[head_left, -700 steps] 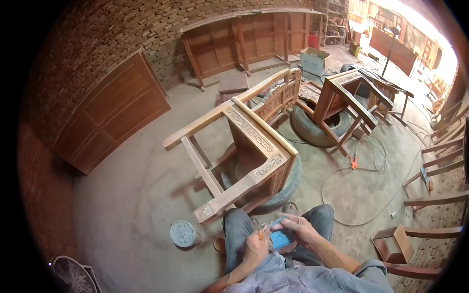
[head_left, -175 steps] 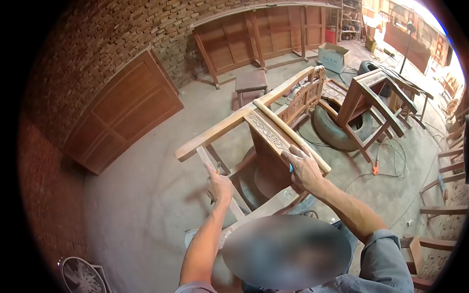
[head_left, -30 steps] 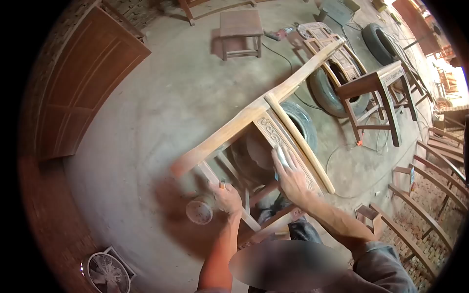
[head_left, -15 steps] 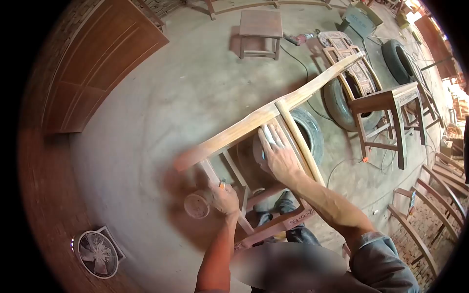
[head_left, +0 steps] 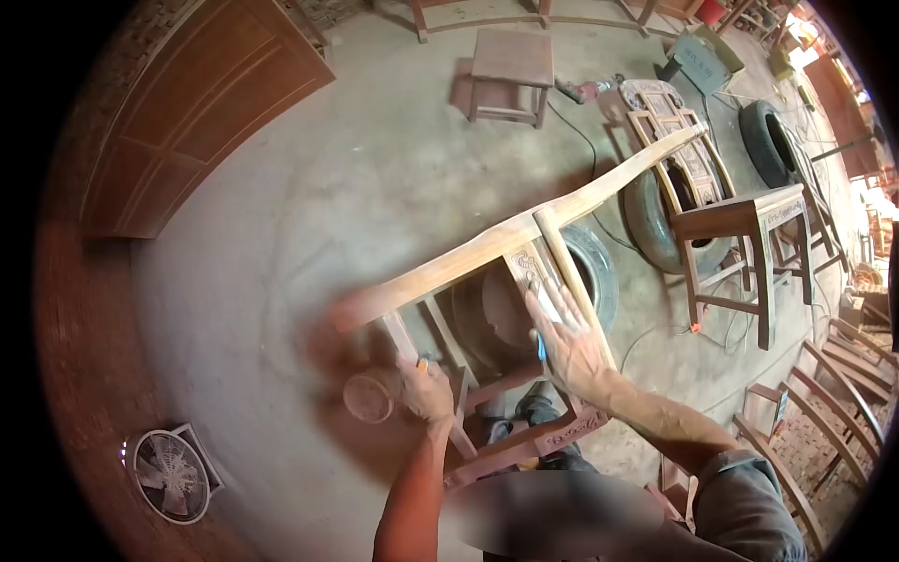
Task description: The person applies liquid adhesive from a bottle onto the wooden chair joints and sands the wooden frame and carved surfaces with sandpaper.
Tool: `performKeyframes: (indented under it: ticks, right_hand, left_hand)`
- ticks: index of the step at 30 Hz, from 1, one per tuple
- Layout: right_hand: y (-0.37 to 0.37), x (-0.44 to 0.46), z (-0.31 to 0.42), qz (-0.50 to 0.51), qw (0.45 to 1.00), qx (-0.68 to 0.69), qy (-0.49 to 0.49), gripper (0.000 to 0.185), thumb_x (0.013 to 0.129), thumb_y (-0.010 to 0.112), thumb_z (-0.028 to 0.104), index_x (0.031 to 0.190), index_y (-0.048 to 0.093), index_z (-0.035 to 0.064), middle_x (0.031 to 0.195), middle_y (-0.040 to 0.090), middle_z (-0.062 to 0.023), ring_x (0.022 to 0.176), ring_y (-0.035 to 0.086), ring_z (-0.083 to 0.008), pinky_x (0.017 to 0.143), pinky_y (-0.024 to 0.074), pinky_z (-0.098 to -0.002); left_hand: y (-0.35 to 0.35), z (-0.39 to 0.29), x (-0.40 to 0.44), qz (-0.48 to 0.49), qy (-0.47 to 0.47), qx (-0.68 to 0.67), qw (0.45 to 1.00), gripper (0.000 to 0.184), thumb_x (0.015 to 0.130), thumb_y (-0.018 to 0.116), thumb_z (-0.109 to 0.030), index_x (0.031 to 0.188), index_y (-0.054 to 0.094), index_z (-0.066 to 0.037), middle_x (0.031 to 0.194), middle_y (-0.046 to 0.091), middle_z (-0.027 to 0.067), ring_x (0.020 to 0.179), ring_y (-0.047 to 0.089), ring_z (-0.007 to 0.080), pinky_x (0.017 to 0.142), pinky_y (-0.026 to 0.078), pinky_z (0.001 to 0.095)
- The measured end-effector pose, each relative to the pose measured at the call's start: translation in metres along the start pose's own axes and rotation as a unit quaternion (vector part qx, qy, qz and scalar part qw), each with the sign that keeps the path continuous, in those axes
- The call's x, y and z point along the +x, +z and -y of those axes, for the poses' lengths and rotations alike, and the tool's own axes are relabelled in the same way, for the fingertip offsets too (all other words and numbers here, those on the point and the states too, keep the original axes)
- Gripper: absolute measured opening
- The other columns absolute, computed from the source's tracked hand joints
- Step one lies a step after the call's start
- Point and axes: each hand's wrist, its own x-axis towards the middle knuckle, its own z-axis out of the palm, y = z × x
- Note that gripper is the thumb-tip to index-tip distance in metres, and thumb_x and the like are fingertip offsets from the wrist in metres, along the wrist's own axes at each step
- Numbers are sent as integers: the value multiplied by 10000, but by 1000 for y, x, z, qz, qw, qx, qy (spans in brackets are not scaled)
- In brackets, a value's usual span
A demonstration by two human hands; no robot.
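Note:
A wooden chair frame (head_left: 473, 255) lies tilted on its side in front of me, partly over a tyre (head_left: 604, 272). My left hand (head_left: 428, 389) is wrapped round one of its rails at the lower left; a small orange spot shows on its fingers. Across the carved panel (head_left: 522, 265), my right hand (head_left: 573, 348) lies with fingers stretched along the wood. A thin blue edge, apparently sandpaper (head_left: 540, 347), sticks out from under that palm; most of it is hidden. Something white covers part of the fingers.
A small stool (head_left: 512, 61) stands farther off, with a power tool (head_left: 590, 89) beside it. To the right are another stool (head_left: 721, 223), a carved chair back (head_left: 688, 155), a second tyre (head_left: 763, 140) and cables. A fan (head_left: 170, 476) stands lower left, near a round wooden piece (head_left: 368, 398).
My right hand has slid down the panel toward me, uncovering the carving near its upper end. The blue edge moved with it. My left hand keeps its hold on the rail.

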Motion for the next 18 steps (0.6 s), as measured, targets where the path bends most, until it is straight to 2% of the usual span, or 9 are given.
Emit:
performKeyframes:
  ticks: [2,5,6,8,11,13,14,18]
  right_hand:
    - [-15,32,-9,45,998,-31,27,629,1037,607,231,1559,416,-61,1572,502,-265,1557,358,-405,1315,246,-507]
    - [30,57,-46,-10,993,-117,8,668,1033,603,245,1578,377,-67,1579,496,-266,1560,358,-398,1328,214,-497]
    - [30,43,-47,18,996,-89,12,699,1008,597,207,1588,341,-87,1589,482,-273,1568,347,-395,1336,195,-494]
    - [42,19,-45,-5,997,-73,26,717,982,600,180,1587,335,-99,1586,481,-280,1567,349,-397,1340,180,-491]
    - [34,31,-47,-11,998,-53,24,742,945,599,128,1590,320,-111,1577,488,-282,1565,354,-400,1342,174,-495]
    - [32,42,-48,-10,998,-65,19,757,935,613,121,1591,314,-112,1563,501,-280,1560,361,-401,1341,183,-498]
    - [30,35,-51,14,999,-40,25,857,888,699,158,1598,299,-108,1532,526,-273,1546,384,-392,1336,203,-501]
    - [2,-34,-49,54,998,13,-28,995,810,802,167,1617,277,-84,1507,538,-277,1512,429,-392,1307,280,-506]
  left_hand:
    - [2,3,-3,5,-8,17,1000,600,934,640,-84,1492,441,11,1169,706,290,1036,686,499,883,530,576]
    - [-4,-4,0,19,-20,-12,1000,612,945,631,-84,1510,421,21,1260,676,298,1125,667,488,955,519,556]
    - [-5,-4,-2,25,-31,-11,999,619,948,634,-116,1518,423,3,1233,691,293,1095,679,487,928,526,564]
    - [-7,-4,0,40,-41,-11,998,634,955,640,-180,1535,428,-35,1179,720,284,1036,701,485,873,540,581]
    - [-3,-3,-1,32,-52,12,998,641,956,639,-181,1544,416,-58,1187,721,280,1039,701,486,877,536,591]
    - [-16,-16,0,68,-75,-1,995,617,962,620,-127,1530,410,-6,1252,679,311,1122,672,489,942,521,575]
    - [-20,-22,2,85,-88,-10,992,606,966,611,-100,1523,407,19,1284,658,326,1163,657,490,974,513,567]
    - [-8,-9,1,59,-60,-1,996,619,963,613,-110,1536,404,-1,1234,683,321,1085,675,515,928,522,583]
